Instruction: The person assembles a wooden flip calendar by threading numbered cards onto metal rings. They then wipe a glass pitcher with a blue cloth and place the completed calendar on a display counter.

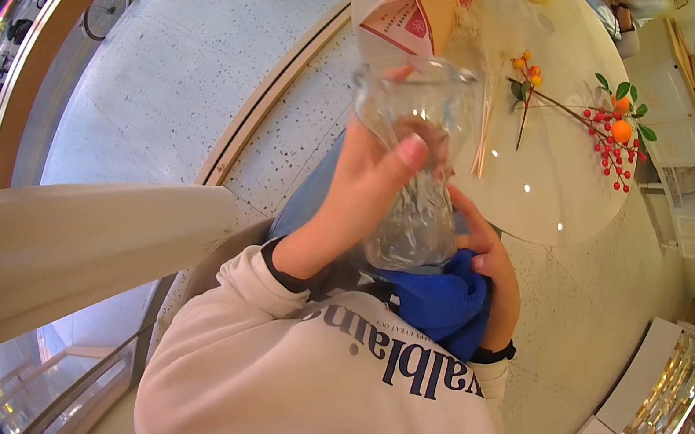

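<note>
A clear glass vase (411, 237) with a wavy, flared rim is tilted in front of my body. My left hand (370, 165) is wrapped round its neck, the thumb lying across the glass. At the vase's lower end my right hand (488, 259) grips a blue cloth (445, 309), which bunches against the base. The right fingers curl beside the glass, partly behind it. Some of the cloth hangs down over my front.
On the round pale table (535, 210) lie a sprig of red berries and orange fruit (619, 135), a small orange-berry sprig (525, 71) and thin sticks (483, 138). A folded printed card (420, 14) stands at its far left. A pale post (95, 244) is left of me.
</note>
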Motion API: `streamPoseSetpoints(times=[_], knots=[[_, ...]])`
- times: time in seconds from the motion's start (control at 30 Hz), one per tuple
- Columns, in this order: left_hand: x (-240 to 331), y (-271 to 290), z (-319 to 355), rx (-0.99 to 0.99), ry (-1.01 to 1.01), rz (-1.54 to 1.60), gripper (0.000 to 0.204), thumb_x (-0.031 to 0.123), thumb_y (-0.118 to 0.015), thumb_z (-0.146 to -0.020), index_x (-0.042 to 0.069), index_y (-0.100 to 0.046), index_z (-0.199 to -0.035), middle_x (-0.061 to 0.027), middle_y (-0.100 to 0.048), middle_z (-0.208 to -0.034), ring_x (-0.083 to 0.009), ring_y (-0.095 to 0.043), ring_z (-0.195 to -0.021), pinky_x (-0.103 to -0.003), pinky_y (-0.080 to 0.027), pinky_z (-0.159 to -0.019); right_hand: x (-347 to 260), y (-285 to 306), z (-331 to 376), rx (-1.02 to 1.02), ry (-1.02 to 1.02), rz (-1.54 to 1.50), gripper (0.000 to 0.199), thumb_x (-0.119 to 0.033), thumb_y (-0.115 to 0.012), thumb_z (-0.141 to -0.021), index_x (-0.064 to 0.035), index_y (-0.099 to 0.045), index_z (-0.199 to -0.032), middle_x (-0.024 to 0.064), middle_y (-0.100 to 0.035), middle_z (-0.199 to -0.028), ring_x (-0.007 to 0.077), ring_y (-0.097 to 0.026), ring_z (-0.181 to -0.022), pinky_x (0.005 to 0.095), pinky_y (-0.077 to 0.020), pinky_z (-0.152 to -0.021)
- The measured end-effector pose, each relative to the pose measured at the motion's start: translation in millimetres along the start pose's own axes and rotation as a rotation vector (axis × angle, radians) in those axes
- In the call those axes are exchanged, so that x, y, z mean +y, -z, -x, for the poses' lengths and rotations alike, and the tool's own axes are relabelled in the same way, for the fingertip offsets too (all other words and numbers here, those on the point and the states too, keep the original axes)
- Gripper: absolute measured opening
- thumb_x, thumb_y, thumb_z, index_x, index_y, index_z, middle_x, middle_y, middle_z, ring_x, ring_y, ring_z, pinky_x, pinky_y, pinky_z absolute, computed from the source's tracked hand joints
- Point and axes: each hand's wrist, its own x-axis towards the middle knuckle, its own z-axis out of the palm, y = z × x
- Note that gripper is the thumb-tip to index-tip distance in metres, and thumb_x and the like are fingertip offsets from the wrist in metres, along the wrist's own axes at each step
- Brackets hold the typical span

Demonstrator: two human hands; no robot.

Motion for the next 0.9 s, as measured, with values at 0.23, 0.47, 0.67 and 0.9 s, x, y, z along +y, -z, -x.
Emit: streamPoseSetpoints(times=[0.23,0.47,0.67,0.9], knots=[[2,22,-10,-0.041,0.093,0.125,0.081,0.061,-0.051,-0.090,0.005,-0.021,-0.141,-0.0144,-0.058,-0.098,-0.0225,-0.062,-0.081,-0.037,-0.054,-0.078,-23,14,19,0.302,0.511,0.152,0.050,-0.032,-0.056,-0.082,-0.0002,-0.044,-0.119,0.0031,-0.050,-0.078,0.0076,-0.047,-0.065,0.0191,-0.0386,-0.060],[-4,0,0,-0.063,0.123,0.044,0.090,0.063,-0.057,-0.085,0.002,-0.020,-0.140,-0.0135,-0.059,-0.100,-0.0208,-0.062,-0.082,-0.033,-0.051,-0.075,-67,-51,10,0.439,0.896,0.562,0.043,-0.020,-0.065,-0.080,0.0011,-0.050,-0.115,0.0078,-0.056,-0.100,0.0135,-0.055,-0.091,0.0253,-0.0434,-0.083],[-8,-7,5,-0.067,-0.016,-0.057,0.089,0.051,-0.070,-0.083,0.005,-0.021,-0.140,-0.0054,-0.055,-0.098,-0.0134,-0.052,-0.093,-0.026,-0.042,-0.081,-55,-61,-32,0.230,1.007,0.800,0.042,-0.003,-0.072,-0.080,0.0003,-0.052,-0.117,0.0129,-0.057,-0.112,0.0194,-0.057,-0.102,0.0297,-0.0449,-0.090],[-5,-8,2,-0.084,-0.013,-0.078,0.088,0.044,-0.075,-0.080,0.011,-0.022,-0.141,-0.0091,-0.050,-0.113,-0.0152,-0.052,-0.098,-0.029,-0.045,-0.084,-48,-56,-40,0.242,1.164,0.985,0.033,0.002,-0.069,-0.079,-0.0013,-0.055,-0.110,0.0173,-0.059,-0.105,0.0279,-0.059,-0.093,0.0336,-0.0478,-0.082]])
